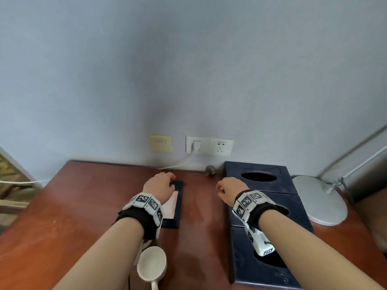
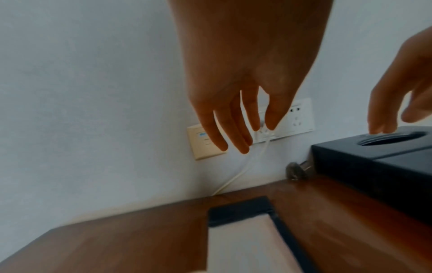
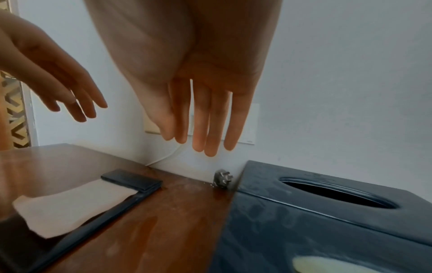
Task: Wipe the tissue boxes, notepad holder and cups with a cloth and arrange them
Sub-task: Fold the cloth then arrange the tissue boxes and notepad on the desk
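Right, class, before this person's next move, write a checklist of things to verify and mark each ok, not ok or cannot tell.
1. Left hand free: ok, open.
2. Right hand free: ok, open.
3. Cloth at hand: not ok, none in view.
4. Notepad holder flat on desk: ok.
5. Tissue boxes in a row: ok.
6. Cup clear of left forearm: cannot tell.

Pale blue wall, 2 sockets, reddish wooden desk.
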The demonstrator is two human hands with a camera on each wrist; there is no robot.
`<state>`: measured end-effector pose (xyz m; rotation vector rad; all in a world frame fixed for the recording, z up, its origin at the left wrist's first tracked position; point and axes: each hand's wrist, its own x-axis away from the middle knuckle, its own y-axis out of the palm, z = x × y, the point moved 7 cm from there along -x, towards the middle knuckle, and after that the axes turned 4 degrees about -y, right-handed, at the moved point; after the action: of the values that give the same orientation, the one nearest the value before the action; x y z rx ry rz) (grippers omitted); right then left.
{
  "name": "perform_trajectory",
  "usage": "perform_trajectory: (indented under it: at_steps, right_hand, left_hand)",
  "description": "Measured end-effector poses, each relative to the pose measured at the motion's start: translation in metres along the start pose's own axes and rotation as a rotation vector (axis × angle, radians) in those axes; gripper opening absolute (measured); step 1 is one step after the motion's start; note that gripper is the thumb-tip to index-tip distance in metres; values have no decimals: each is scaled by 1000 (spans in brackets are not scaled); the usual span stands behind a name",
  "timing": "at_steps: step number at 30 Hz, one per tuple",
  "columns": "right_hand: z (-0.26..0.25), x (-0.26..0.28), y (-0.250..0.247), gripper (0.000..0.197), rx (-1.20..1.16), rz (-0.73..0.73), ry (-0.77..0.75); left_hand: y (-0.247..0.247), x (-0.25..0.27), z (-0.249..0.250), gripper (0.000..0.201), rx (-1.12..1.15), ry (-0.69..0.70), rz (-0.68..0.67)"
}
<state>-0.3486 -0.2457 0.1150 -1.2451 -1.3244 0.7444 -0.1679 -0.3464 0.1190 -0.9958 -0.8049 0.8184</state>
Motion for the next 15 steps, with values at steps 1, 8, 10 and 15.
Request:
perform_trajectory:
  at_steps: [1,8,10,15]
  right_hand:
    - [-7,-11,0,30,1,-9,6]
    - [-49,-86,38,35,35,-158,2]
    - [-54,-105,51,34,18,-185,-1]
    - [-60,-149,67,32,-18,-210,26]
  left_hand:
    - [-9,-7,-10,38,9,-7,26]
    - [-26,-70,-68,29,128,-36,-65]
    - [-18,-88,-81,29,169,-39,-122]
    - [6,-130,-99,29,86,-13,-247]
